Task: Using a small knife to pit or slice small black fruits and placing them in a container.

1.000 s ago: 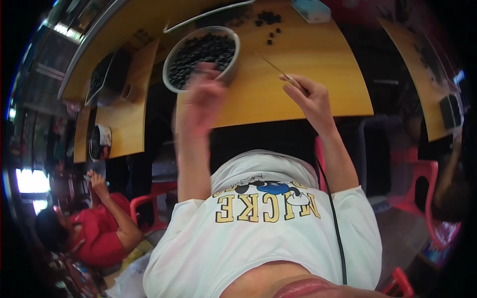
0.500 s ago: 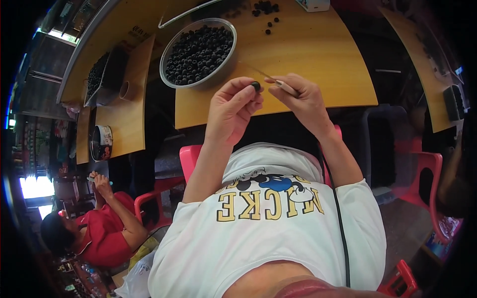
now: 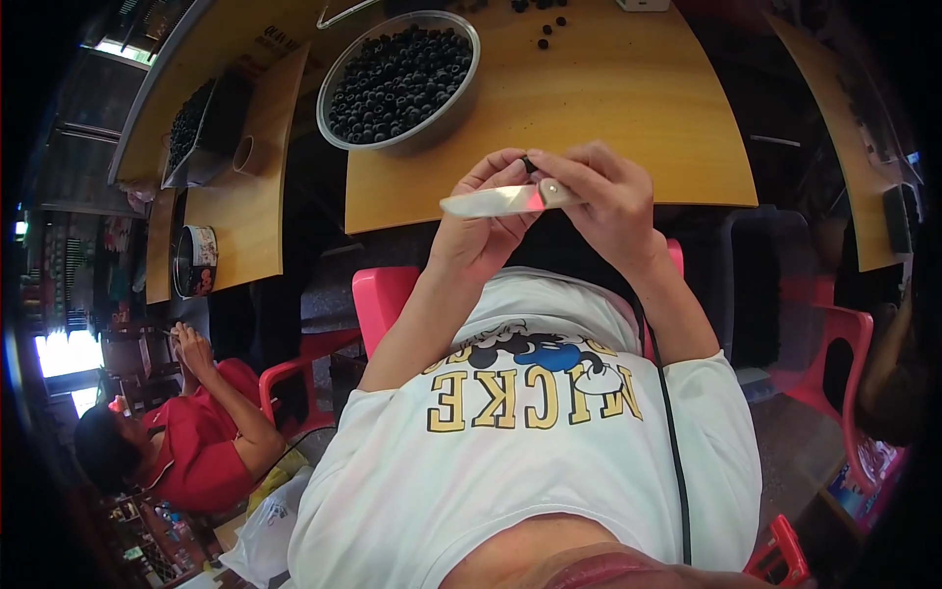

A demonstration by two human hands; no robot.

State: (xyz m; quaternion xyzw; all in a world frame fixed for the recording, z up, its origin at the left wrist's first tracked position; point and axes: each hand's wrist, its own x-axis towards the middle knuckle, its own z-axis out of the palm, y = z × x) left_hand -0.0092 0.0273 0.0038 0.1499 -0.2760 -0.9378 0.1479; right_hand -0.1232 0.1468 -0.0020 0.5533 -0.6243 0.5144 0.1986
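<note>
Right hand: the right hand (image 3: 608, 196) is closed around the handle of a small knife (image 3: 500, 201), whose pale blade points toward the person's left, across the front of the other hand.
Left hand: the left hand (image 3: 486, 221) has its fingertips pinched on a small dark berry (image 3: 528, 164), held right at the knife, just above the blade.
Change: a second ago the left hand was up at the bowl and the knife hand stood apart at the table edge; half a second ago the two came together; now they are closer to the chest, with the blade laid flat and bright across them.
Meaning: the berry picked from the bowl appears to be under the knife now, so the cutting or pitting step looks to be in hand, one berry at a time.
Bowl: a round metal bowl (image 3: 402, 79) heaped with dark berries sits on the table beyond the hands, to the left.
Loose berries: a few loose berries (image 3: 545, 25) lie farther back.
Surface: a yellow wooden table (image 3: 638, 108), with its near edge just beyond the hands.
Room: red plastic chairs (image 3: 294, 378) stand around; a second tray of berries (image 3: 196, 128) rests on a neighbouring table; a person in red (image 3: 196, 442) sits at the lower left.
</note>
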